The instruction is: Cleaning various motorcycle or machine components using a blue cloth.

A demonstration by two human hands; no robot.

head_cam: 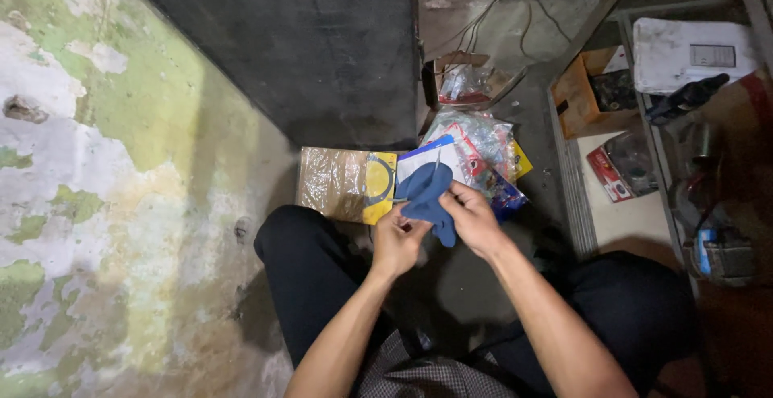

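Both of my hands hold a flat blue piece [427, 194], shaped like a gasket or cut sheet, in front of my knees. My left hand [396, 241] pinches its lower left edge. My right hand [472, 219] grips its right side, fingers curled over it. Just beyond the blue piece lies a flat plastic-wrapped pack [346, 183] with a yellow card and a ring-shaped part in it, and a heap of clear plastic bags with parts [481, 154].
A peeling green and white wall [105, 164] runs along the left. A dark panel [306, 43] leans at the back. On the right, a metal shelf [612, 205] holds boxes, a red packet [609, 174] and tools. Cables [499, 19] lie on the concrete floor.
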